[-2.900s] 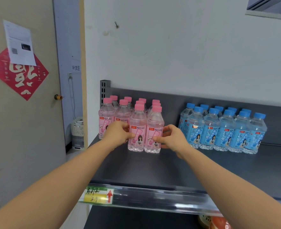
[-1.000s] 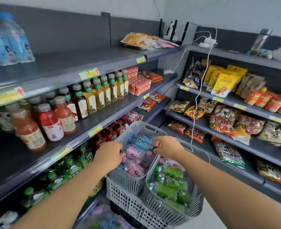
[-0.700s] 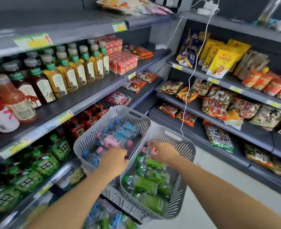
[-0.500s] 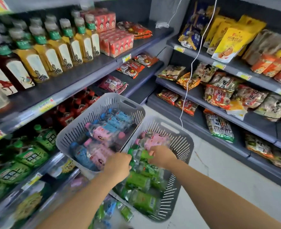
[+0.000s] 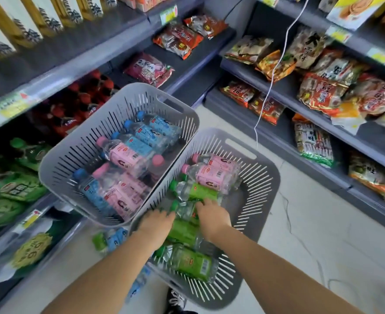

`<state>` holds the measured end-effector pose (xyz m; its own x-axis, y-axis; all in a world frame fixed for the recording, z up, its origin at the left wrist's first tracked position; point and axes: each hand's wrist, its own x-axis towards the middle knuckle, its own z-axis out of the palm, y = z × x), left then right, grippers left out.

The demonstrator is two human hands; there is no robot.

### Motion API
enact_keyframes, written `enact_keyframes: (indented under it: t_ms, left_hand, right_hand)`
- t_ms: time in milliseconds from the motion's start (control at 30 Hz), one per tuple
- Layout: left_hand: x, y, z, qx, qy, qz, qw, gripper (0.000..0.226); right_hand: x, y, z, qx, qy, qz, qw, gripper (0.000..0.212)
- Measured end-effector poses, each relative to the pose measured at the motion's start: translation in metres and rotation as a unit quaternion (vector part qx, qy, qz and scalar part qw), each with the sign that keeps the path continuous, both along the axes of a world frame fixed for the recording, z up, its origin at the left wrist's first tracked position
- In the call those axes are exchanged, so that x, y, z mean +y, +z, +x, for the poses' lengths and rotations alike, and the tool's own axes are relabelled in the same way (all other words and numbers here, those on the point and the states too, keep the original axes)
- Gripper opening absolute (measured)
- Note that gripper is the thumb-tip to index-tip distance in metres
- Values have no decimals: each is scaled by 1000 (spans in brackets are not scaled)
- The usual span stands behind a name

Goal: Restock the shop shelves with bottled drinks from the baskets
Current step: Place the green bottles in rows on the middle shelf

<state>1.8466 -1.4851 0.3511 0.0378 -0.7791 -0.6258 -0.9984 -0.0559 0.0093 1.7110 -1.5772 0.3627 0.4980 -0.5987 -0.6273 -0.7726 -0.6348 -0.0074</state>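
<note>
Many bottles [image 5: 123,155] lie in the left basket [image 5: 58,159] and right basket [image 5: 261,189], so most restocking is outstanding. Left hand [image 5: 156,223] and right hand [image 5: 213,217] reach onto green bottles [image 5: 183,232] there; whether the fingers [image 5: 206,203] grip cannot be determined.

- Pale, stone-look floor [image 5: 323,223] with thin dark cracks fills the lower right of the frame.
- Dark grey shelves [image 5: 209,55] line the left and upper right, meeting in a corner at top centre.
- A white cable [image 5: 256,134] hangs down right of centre.
</note>
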Motion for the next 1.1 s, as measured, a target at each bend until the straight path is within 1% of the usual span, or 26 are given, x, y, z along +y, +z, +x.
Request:
enact_keyframes:
  t_ms: [67,100,167,233,300,367,433,500,567,600,633,700,733,800,867,900,1000,1100]
  left_hand:
    - [-3,1,0,-16,-30,4,999,55]
    - [-5,2,2,-10,-39,5,999,53]
    - [-7,7,5,18,-45,7,999,55]
    - [-9,17,7,51,-37,10,998,62]
    - [-11,30,7,77,-28,4,997,68]
    - [-14,42,5,99,-17,-22,995,66]
    - [-15,52,8,141,23,-62,988,67]
    - [-15,61,12,200,88,-91,971,71]
    - [-15,71,16,261,175,-116,942,72]
    - [-14,77,17,297,227,-124,919,71]
    - [-14,84,18,341,277,-131,889,65]
    - [-12,94,22,424,353,-137,823,49]
    - [-11,99,24,456,377,-135,795,44]
    - [-7,108,30,506,417,-127,745,40]
    - [-1,119,35,530,455,-138,702,40]
    - [4,124,38,533,470,-152,687,41]
    - [22,143,47,528,493,-195,663,50]
    - [47,159,58,530,513,-231,634,58]
  right_hand:
    - [6,-8,2,15,38,-45,998,62]
    - [8,-11,3,19,52,-66,996,62]
    - [9,-17,3,15,69,-97,993,55]
    - [10,-20,0,0,78,-113,990,45]
    - [10,-21,-6,-15,69,-110,991,45]
    - [8,-18,-10,-21,49,-92,994,51]
    - [1,-11,-10,-23,38,-72,996,55]
    - [-8,-3,-7,-12,32,-48,998,53]
    - [-18,9,-4,4,-12,2,1000,40]
    - [-22,15,-4,4,-51,44,998,35]
    - [-26,18,-5,-1,-98,93,991,34]
    - [-33,26,-11,-21,-197,181,963,37]
    - [-36,31,-14,-34,-240,215,946,43]
    - [-42,42,-22,-62,-308,262,912,60]
    - [-44,57,-29,-93,-355,301,880,61]
    - [-45,65,-30,-106,-373,317,866,60]
    - [-38,96,-31,-172,-395,359,828,57]
    - [-24,123,-26,-263,-406,395,781,77]
